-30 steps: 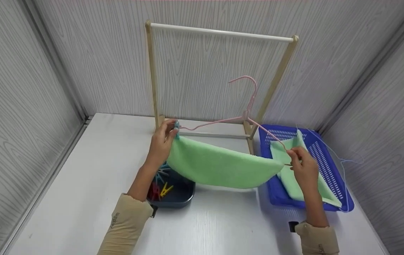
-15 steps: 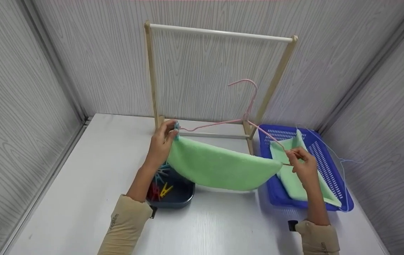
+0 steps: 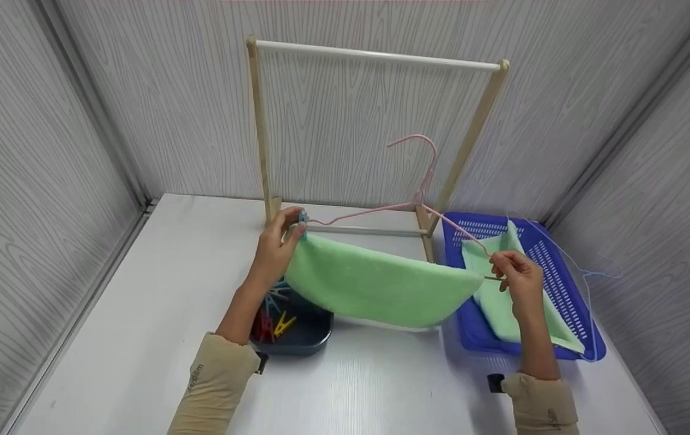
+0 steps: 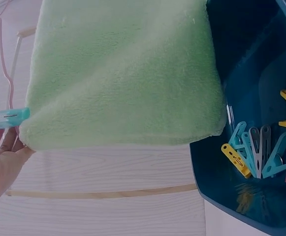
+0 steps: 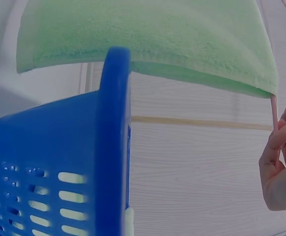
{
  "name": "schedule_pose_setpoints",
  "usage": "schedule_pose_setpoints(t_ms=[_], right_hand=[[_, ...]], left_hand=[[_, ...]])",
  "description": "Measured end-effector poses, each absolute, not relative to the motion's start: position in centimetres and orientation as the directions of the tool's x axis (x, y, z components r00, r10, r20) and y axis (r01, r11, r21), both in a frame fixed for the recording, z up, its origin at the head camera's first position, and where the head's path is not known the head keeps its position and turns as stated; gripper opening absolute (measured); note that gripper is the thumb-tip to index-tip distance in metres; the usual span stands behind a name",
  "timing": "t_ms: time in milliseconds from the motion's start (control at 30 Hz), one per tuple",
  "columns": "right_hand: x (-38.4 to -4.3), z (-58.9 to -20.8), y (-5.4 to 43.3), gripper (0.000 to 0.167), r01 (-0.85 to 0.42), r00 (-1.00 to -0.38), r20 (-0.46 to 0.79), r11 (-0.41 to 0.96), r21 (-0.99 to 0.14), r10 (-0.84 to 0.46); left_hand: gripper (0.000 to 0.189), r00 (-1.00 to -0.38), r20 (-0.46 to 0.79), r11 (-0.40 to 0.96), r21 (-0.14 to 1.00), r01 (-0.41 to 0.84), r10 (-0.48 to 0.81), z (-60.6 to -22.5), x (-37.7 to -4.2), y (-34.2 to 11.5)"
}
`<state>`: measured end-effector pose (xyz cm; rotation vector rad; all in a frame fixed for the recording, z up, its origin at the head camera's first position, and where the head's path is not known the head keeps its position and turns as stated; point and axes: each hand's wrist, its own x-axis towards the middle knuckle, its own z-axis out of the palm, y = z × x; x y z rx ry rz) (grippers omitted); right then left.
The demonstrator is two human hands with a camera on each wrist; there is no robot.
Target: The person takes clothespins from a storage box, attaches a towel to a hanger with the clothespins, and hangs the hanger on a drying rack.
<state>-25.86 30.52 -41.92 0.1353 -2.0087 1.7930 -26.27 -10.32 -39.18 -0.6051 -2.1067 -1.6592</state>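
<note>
A green towel (image 3: 381, 284) hangs folded over the lower bar of a pink clothes hanger (image 3: 420, 202), held up above the table. My left hand (image 3: 274, 248) pinches a light blue clothespin (image 3: 303, 225) at the towel's left top corner; in the left wrist view the clothespin (image 4: 10, 117) meets the towel's edge. At the other end, my right hand (image 3: 519, 278) grips the hanger's right corner, a short bare stretch of bar showing between fingers and towel. The hanger's hook points up and to the left.
Behind stands a wooden rack (image 3: 260, 133) with a white top rod (image 3: 375, 55). A dark blue bin (image 3: 306, 347) with several clothespins sits below the left hand. At right, a blue basket (image 3: 472, 338) holds another green cloth (image 3: 502, 314) and a light blue hanger (image 3: 586, 275).
Over the last second the pink hanger's hook has dipped slightly and shifted a little left. Both hands keep their holds, nearly in place.
</note>
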Motion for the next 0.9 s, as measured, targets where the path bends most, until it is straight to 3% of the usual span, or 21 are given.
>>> schedule_pose_setpoints(t_ms=[400,700,900], right_hand=[[-26.0,-41.2,30.4,0.020,-0.360,-0.879,0.381,0.123,-0.925,0.288],[-26.1,-40.8,30.8,0.019,-0.391,-0.856,0.398,0.090,-0.916,0.328],[-26.0,-40.5,30.9,0.025,-0.406,-0.845,0.415,0.101,-0.908,0.336]], left_hand=[[0.045,-0.831,0.552,0.278,0.790,0.546,0.065,-41.7,-27.8,-11.1],[0.034,-0.836,0.545,0.294,0.791,0.538,0.062,-41.2,-26.5,-11.5],[0.029,-0.903,0.407,0.387,0.817,0.427,0.139,-43.4,-26.7,-12.4]])
